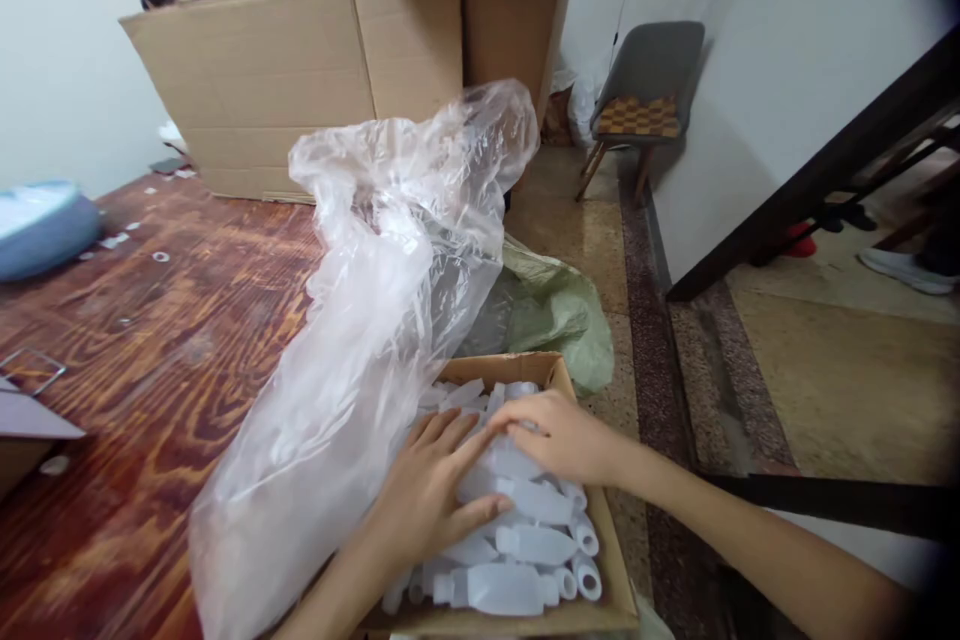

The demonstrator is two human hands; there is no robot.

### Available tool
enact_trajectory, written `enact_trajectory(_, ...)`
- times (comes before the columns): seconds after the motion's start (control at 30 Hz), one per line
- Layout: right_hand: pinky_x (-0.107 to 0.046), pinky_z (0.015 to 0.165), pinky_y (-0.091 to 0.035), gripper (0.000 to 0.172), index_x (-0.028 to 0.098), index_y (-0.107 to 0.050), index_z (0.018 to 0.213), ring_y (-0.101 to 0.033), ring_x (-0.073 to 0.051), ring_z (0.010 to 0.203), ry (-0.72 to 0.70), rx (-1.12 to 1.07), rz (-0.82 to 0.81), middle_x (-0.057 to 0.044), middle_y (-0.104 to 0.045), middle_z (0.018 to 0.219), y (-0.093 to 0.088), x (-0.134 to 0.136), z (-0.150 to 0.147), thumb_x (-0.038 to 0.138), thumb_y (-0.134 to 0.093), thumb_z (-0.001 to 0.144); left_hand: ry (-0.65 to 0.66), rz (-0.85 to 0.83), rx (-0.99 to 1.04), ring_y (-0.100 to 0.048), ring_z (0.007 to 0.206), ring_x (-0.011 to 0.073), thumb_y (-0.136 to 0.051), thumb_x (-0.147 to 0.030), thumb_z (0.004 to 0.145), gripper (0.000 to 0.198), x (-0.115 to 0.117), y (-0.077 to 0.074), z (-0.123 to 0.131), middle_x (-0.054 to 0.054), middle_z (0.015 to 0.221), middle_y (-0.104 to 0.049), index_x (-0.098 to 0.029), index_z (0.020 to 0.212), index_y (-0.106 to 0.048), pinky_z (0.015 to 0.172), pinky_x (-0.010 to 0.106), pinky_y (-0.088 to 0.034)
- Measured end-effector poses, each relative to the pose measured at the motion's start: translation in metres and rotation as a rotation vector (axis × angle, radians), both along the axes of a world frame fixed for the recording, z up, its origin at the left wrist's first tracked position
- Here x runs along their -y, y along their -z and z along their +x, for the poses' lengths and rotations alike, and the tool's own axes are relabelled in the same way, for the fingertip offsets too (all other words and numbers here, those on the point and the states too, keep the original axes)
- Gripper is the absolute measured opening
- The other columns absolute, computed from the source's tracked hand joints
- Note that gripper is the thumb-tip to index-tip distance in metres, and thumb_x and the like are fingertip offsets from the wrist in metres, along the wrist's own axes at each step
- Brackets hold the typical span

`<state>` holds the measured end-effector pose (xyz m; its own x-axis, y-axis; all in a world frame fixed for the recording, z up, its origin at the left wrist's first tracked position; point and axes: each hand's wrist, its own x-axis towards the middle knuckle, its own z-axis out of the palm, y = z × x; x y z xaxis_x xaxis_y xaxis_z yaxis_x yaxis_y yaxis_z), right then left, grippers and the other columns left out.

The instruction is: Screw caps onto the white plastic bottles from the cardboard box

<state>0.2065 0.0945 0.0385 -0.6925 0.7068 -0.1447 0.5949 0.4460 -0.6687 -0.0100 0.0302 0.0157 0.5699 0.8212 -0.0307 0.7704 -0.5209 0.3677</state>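
Observation:
A cardboard box [615, 570] in front of me is filled with translucent white plastic bottles [506, 588], several lying on their sides with necks showing. My left hand [427, 485] rests palm down over the bottles, its fingers stretched and its thumb spread away. From the right, my right hand [562, 435] lies over the far part of the pile. Its fingers are bent, with a gap to the thumb, and their tips meet the left index finger. Neither hand visibly grips a bottle. Beside the box, a large clear plastic bag [352, 350] drapes along its left side.
A reddish wooden table [187, 320] spreads to the left, with a blue basin [45, 235] and small white scraps on it. Behind stands a large cardboard carton [255, 90]. A green woven sack [574, 310] lies beyond the box. Farther back is a grey chair [652, 70].

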Motion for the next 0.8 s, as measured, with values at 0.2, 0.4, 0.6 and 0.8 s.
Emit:
enact_trajectory(0.2,-0.045,0.089,-0.052,0.024,0.015,-0.062,0.113,-0.064,-0.022,0.101,0.144,0.343,0.067,-0.008,-0.065,0.115,0.024,-0.031,-0.012,0.030,-0.059,0.095,0.016,-0.030,0.023,-0.045,0.129,0.0365,-0.052,-0.062,0.088,0.049,-0.001,-0.007,0.000,0.010,0.139,-0.055,-0.027,0.119,-0.067,0.103,0.055,-0.039)
enact_trajectory(0.4,-0.045,0.087,-0.053,0.029,0.015,-0.060,0.117,-0.063,-0.022,0.101,0.052,0.482,0.045,-0.008,-0.063,0.117,0.035,-0.019,-0.026,0.034,-0.060,0.094,-0.059,-0.040,0.081,-0.041,0.132,0.0368,-0.052,-0.071,0.082,0.072,0.001,0.003,-0.002,0.014,0.142,-0.050,-0.021,0.134,-0.054,0.107,0.057,-0.036)
enact_trajectory(0.6,-0.045,0.095,-0.047,0.017,0.013,-0.065,0.104,-0.063,-0.023,0.103,0.032,0.429,0.002,-0.008,-0.068,0.106,0.021,0.014,-0.034,0.024,-0.057,0.095,-0.022,0.000,0.098,-0.024,0.144,0.0385,-0.050,-0.074,0.081,0.096,-0.002,0.009,0.001,0.015,0.157,-0.031,-0.018,0.154,-0.023,0.114,0.060,-0.024)
enact_trajectory(0.8,-0.028,0.078,-0.048,0.026,0.013,-0.070,0.092,-0.067,-0.021,0.090,0.062,0.272,-0.092,-0.011,-0.074,0.098,0.016,0.028,-0.032,0.013,-0.045,0.091,0.065,-0.065,0.159,-0.029,0.144,0.0342,-0.051,-0.072,0.082,0.095,-0.008,0.008,0.003,0.010,0.152,-0.042,-0.020,0.155,-0.018,0.118,0.058,-0.017)
